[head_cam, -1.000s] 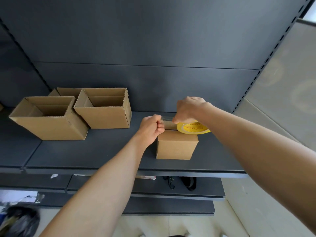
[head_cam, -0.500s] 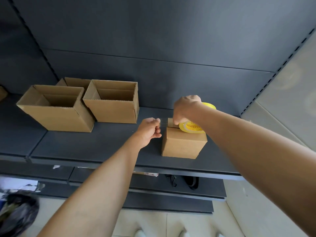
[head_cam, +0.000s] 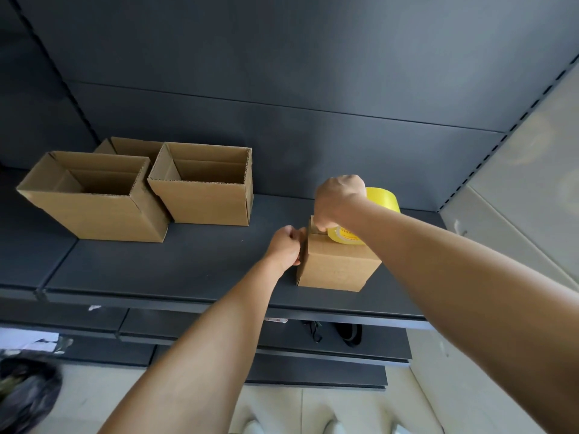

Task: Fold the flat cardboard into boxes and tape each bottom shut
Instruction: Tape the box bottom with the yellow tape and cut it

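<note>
A small closed cardboard box [head_cam: 340,266] stands on the dark shelf [head_cam: 175,264], right of centre. A yellow tape roll [head_cam: 380,202] rests tilted on the box's top. My right hand [head_cam: 338,198] grips the roll from above. My left hand [head_cam: 286,245] is curled against the box's left side near the top edge and pinches the free end of the tape strip there. The strip runs from the roll over the box's top edge; its far part is hidden by my hands.
Two open folded boxes [head_cam: 94,198] [head_cam: 203,186] stand at the left of the shelf, with a third [head_cam: 131,147] behind them. Lower shelves [head_cam: 282,364] lie below, with black straps [head_cam: 347,333] on one. A dark bag [head_cam: 25,393] sits on the floor at bottom left.
My left hand has moved down and right, drawing the tape end onto the box's left side. My right hand has tipped the roll more upright.
</note>
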Available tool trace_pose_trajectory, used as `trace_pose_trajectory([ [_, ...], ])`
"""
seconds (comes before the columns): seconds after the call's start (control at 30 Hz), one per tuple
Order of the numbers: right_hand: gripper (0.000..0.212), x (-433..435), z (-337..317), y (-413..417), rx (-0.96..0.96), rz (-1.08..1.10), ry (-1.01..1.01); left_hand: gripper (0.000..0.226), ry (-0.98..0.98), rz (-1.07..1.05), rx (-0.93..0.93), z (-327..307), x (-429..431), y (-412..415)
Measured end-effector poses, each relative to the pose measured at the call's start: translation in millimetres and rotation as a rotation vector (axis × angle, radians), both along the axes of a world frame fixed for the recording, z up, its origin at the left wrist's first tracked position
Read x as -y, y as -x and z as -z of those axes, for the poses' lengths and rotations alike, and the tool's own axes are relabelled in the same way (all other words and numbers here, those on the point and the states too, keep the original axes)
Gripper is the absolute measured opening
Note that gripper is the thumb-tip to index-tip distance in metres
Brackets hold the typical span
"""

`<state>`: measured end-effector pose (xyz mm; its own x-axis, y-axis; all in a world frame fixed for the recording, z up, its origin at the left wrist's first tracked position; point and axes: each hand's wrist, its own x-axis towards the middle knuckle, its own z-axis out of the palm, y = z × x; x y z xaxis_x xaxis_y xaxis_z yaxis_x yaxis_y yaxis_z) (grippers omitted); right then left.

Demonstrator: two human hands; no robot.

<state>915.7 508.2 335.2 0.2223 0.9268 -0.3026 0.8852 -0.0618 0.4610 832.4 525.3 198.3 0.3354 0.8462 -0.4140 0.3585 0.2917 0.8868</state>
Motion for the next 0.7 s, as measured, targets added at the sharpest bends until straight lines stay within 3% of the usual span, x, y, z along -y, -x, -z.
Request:
trace_pose_trajectory([
  [0.1,0.009,-1.2,2.7,1.6,0.007,-0.002,0.004,0.040,-0.016,-0.015,-0.125,3.9,-1.9,2.8],
  [0.17,0.009,-2.4,3.1,2.7,0.004,-0.002,0.008,0.032,-0.133,-0.025,-0.183,2.6,-4.3,3.5],
  [0.27,0.014,-4.5,-0.6,0.2,-0.017,0.004,0.031,0.012,-0.242,-0.017,0.008,-17.9,-2.1,2.2],
  [0.37,0.011,-5.9,-1.0,-3.6,-0.035,0.023,0.032,0.042,-0.072,0.248,0.240,-31.5,3.0,4.9],
  [0.47,0.014,-8.0,0.2,-5.4,-0.043,0.030,0.045,0.077,-0.019,0.462,0.143,-24.3,8.4,5.4],
  [0.57,0.019,-9.4,-1.8,-7.8,-0.085,0.033,0.068,0.107,-0.131,0.506,-0.048,-24.4,14.5,-0.1],
  [0.7,0.027,-12.1,-8.7,-12.6,-0.207,0.085,0.100,0.109,-0.325,0.514,-0.135,-20.2,14.7,-2.0],
])
